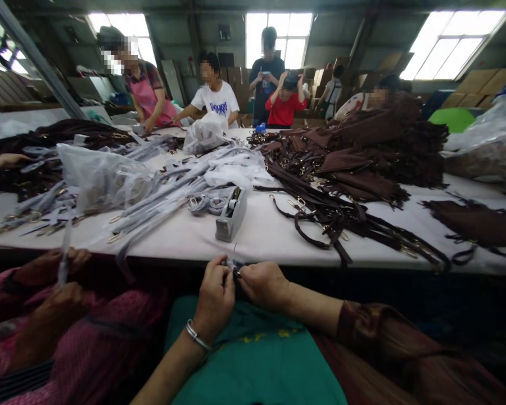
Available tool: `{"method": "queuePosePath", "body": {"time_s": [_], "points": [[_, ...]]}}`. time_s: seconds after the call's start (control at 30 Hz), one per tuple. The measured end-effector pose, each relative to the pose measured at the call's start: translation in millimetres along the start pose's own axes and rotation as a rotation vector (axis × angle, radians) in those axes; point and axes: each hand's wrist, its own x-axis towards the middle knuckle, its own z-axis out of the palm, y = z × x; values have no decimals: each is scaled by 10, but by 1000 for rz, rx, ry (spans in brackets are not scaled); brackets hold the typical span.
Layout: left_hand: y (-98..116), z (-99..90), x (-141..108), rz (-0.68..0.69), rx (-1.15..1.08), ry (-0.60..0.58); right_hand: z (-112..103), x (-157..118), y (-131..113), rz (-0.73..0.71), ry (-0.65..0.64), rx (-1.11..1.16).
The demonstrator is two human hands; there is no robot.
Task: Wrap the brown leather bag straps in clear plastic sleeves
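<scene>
In the head view, my left hand [217, 295], with a silver bangle at its wrist, is closed in a pinch just off the table's front edge. My right hand [262, 286] is closed right beside it. Between the fingertips of both hands is a small dark piece with shiny metal and pale clear film [235, 269]; it is mostly hidden, so its exact kind does not show. Beyond my hands a grey tape dispenser [231, 216] stands on the table. Coiled grey straps [199, 204] with metal rings lie to the dispenser's left.
On the white table [265, 239] lie film-wrapped straps [168, 194], a plastic bag [105, 177], dark brown straps with gold hardware [358, 222] and a brown heap [362, 146]. A co-worker's hands [63, 306] hold a pale strip at my left. Several people are across the table.
</scene>
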Motion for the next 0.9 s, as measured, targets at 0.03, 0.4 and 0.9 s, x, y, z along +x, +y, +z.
{"method": "queuePosePath", "body": {"time_s": [0.03,0.4,0.9], "points": [[1,2,11,-7,1,-7,6,-4,-6,-53,-18,-56],[19,30,-13,173,202,-106,-3,152,74,252,-24,554],[-47,39,55,46,91,-58,12,69,36,33,-97,118]]}}
